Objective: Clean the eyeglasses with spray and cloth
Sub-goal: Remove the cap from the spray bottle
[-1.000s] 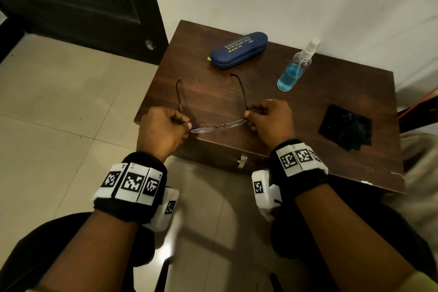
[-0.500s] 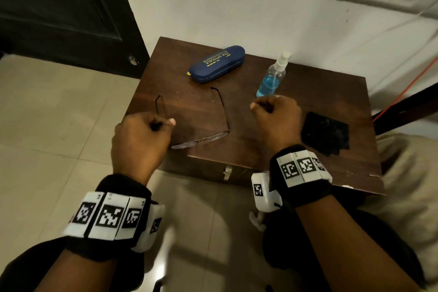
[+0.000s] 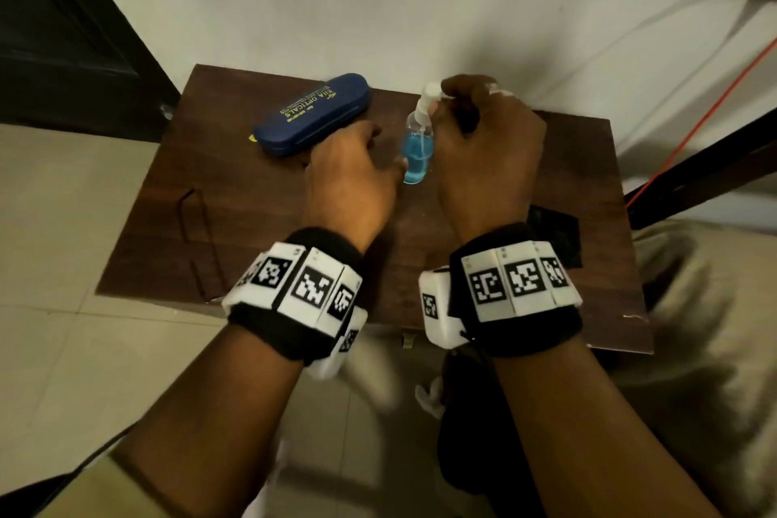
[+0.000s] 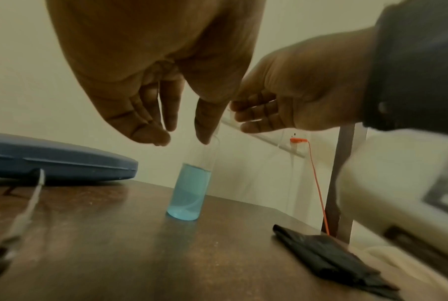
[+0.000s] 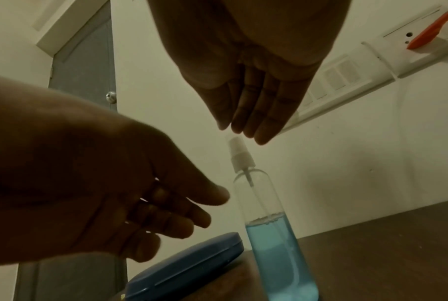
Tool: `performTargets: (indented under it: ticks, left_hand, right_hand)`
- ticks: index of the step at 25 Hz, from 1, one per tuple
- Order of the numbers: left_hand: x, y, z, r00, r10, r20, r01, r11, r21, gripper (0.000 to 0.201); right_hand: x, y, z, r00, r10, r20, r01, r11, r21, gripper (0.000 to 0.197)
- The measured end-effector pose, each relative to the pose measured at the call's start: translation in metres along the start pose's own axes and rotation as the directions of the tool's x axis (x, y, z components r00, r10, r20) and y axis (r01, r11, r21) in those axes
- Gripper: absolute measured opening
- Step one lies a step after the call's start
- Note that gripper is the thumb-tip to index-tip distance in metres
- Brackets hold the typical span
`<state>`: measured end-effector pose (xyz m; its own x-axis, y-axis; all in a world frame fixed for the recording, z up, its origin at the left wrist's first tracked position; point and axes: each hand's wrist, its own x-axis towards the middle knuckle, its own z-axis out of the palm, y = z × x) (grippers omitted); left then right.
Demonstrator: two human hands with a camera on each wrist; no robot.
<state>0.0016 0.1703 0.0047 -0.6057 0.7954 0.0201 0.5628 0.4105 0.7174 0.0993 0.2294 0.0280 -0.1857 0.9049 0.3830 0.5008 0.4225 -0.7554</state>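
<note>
The spray bottle (image 3: pixel 418 139) holds blue liquid under a white nozzle and stands upright on the wooden table (image 3: pixel 260 198). My left hand (image 3: pixel 384 151) reaches in from the left with relaxed fingers, its thumb (image 4: pixel 207 130) at the bottle's clear upper part (image 4: pixel 210 150). My right hand (image 3: pixel 458 105) hovers over the nozzle (image 5: pixel 239 154), its straight fingers (image 5: pixel 251 122) just above it. Neither hand grips anything. The thin-framed eyeglasses (image 3: pixel 197 223) lie at the table's left front. The black cloth (image 3: pixel 559 231) lies on the right, partly behind my right wrist.
A blue eyeglass case (image 3: pixel 311 114) lies at the back left of the table, close to my left hand. The wall stands right behind the bottle. An orange cable (image 3: pixel 693 122) runs down on the right. A dark door (image 3: pixel 63 34) is at the far left.
Both hands let go of the eyeglasses, which now lie on the table's left side. Both hands moved forward to the spray bottle, left beside it, right over its nozzle.
</note>
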Motion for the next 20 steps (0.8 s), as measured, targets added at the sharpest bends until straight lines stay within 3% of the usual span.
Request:
performTargets:
  ticks: [3, 5, 8, 10, 14, 15, 17, 20]
  left_hand:
    - [0.016, 0.003, 0.016, 0.998, 0.028, 0.052, -0.031, 0.998, 0.051, 0.049]
    - [0.02, 0.01, 0.024, 0.997, 0.024, 0.068, -0.03, 0.996, 0.086, 0.035]
    - [0.021, 0.017, 0.031, 0.998, 0.03, 0.056, -0.038, 0.988, 0.152, 0.02]
    - [0.019, 0.02, 0.031, 0.997, 0.069, 0.041, -0.076, 0.979, 0.188, 0.02]
    - [0.01, 0.021, 0.007, 0.967, 0.246, -0.07, -0.219, 0.938, 0.268, 0.04]
    - [0.004, 0.019, -0.004, 0.949, 0.301, -0.097, -0.259, 0.917, 0.304, 0.043]
    - [-0.011, 0.006, -0.028, 0.919, 0.374, -0.123, -0.296, 0.863, 0.41, 0.046]
    - [-0.036, -0.022, -0.055, 0.936, 0.339, -0.089, -0.243, 0.81, 0.533, 0.051]
  right_hand:
    - [0.004, 0.008, 0.002, 0.995, 0.089, 0.054, -0.09, 0.996, 0.014, 0.03]
    - [0.007, 0.011, 0.001, 0.984, 0.129, 0.124, -0.128, 0.992, -0.021, 0.037]
    - [0.008, 0.016, 0.003, 0.979, 0.109, 0.172, -0.105, 0.994, -0.032, 0.027]
    - [0.009, 0.016, 0.001, 0.985, 0.099, 0.144, -0.102, 0.995, 0.016, 0.022]
    - [0.019, 0.016, -0.013, 0.99, 0.133, 0.053, -0.143, 0.947, 0.289, 0.011]
    - [0.02, 0.015, -0.017, 0.982, 0.166, 0.093, -0.189, 0.908, 0.373, 0.007]
    - [0.016, 0.012, -0.022, 0.93, 0.224, 0.292, -0.346, 0.804, 0.484, 0.005]
    - [0.0, 0.007, -0.018, 0.823, 0.173, 0.541, -0.443, 0.792, 0.42, 0.011]
